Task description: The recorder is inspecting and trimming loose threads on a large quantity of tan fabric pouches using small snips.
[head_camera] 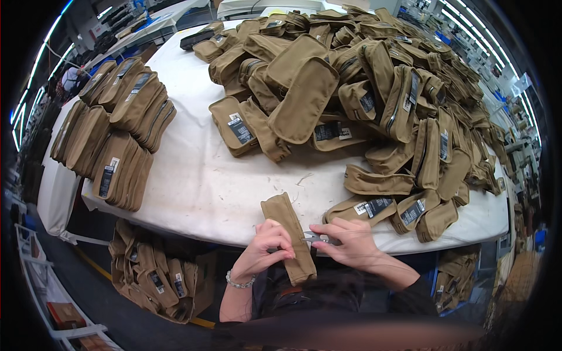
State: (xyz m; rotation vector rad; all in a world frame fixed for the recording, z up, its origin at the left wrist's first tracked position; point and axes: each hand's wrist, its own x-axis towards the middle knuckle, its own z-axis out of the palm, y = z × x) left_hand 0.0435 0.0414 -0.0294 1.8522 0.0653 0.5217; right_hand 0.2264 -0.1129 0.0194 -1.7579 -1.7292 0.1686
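Observation:
A brown fabric pouch (281,215) lies at the table's near edge with its narrow side turned up, its lower end reaching past the edge towards my body. My left hand (270,245), a beaded bracelet at its wrist, grips the pouch from the left. Thumb and forefinger meet over the pouch's side; whether they pinch a thread there is too small to tell. From the right, my right hand (351,241) holds a pair of thread snips (314,238), with the blades pointing left at the pouch's edge.
A large heap of similar pouches (303,101) covers the white-covered table's (193,175) back and right. Neat stacks of pouches (118,171) stand at the left. Below the table are a cardboard box (204,281) and a blue bin (456,309), both holding pouches. A person (70,79) is far left.

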